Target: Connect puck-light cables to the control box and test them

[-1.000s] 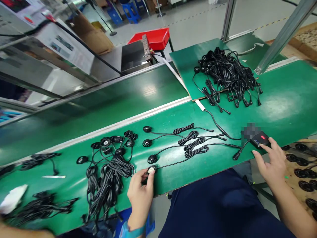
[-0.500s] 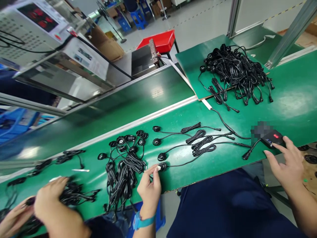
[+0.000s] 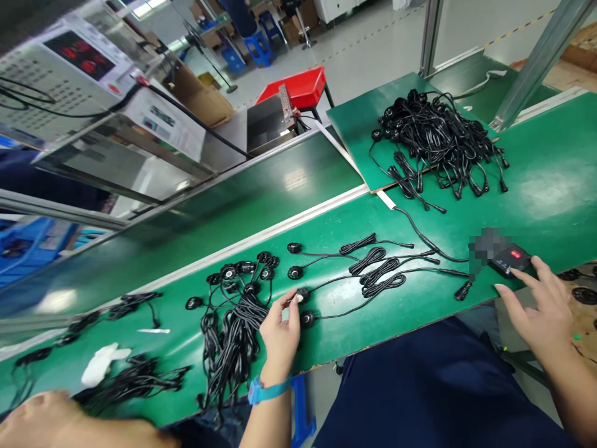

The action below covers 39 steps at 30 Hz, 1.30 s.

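Note:
My left hand [image 3: 281,326], wearing a blue wristband, pinches a round black cable head [image 3: 303,294] between thumb and fingers; something small and whitish shows at the fingertips. Just below lies another round black cable head [image 3: 307,319]. Two more heads sit farther up, their coiled black cables [image 3: 383,280] running right. My right hand [image 3: 543,302] has its fingers apart, holding nothing, one fingertip touching a black control box [image 3: 512,257] with a lit red display. Near that box, a black connector [image 3: 463,290] lies on the green bench [image 3: 433,336]. Part of the box area is blurred out.
A bundle of black cables [image 3: 233,348] lies left of my left hand. Another person's arm [image 3: 69,423] reaches in at lower left, near white cloth [image 3: 103,364]. A large cable heap [image 3: 438,137] rests on a raised green board [image 3: 347,124]. A metal post [image 3: 545,62] stands behind.
My left hand has moved up from the lower round cable head to the one above it. My right hand stays at the control box. The other person's hands have moved left and down, uncovering white cloth.

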{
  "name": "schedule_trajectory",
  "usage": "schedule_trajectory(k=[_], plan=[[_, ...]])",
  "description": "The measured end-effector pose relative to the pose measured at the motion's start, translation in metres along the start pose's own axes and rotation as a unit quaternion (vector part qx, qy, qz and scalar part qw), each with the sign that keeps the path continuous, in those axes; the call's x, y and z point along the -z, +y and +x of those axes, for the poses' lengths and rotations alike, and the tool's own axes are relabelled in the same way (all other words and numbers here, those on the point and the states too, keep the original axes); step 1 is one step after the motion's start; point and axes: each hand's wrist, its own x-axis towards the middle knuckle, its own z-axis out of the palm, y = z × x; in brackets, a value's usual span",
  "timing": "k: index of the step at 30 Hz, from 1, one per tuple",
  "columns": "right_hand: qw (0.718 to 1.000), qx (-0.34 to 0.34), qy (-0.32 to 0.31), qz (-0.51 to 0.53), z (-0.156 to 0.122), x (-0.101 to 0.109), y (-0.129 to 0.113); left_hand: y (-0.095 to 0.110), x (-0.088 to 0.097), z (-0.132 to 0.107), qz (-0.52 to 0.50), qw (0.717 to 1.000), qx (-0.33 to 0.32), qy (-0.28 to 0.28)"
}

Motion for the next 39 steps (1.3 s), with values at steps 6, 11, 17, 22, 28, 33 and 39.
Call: schedule_trajectory(k=[6,11,17,22,28,33,39], plan=[[0.992,-0.016,0.065,0.104,0.009,0.011,-0.032,0.001,0.0,0.005,-0.043,0.998,0.03,-0.039],[0.974,-0.019,-0.058,0.217,0.017,0.009,-0.046,0.002,-0.004,0.004,0.025,0.999,-0.019,-0.044],[0.966,0.004,-0.153,0.209,0.025,0.003,-0.037,-0.01,-0.007,0.008,-0.027,0.993,0.053,-0.099],[0.962,0.005,-0.186,0.198,0.03,0.003,-0.034,-0.007,0.0,0.015,-0.059,0.985,0.06,-0.151],[0.957,-0.003,-0.218,0.191,0.034,-0.003,-0.03,0.006,0.005,0.023,-0.004,0.985,0.015,-0.17],[0.95,-0.002,-0.232,0.209,0.042,-0.007,-0.025,0.052,-0.014,0.026,0.09,0.985,-0.133,-0.059],[0.938,0.02,-0.245,0.245,0.041,-0.01,-0.021,0.19,-0.091,-0.003,-0.12,0.905,-0.362,-0.188]])
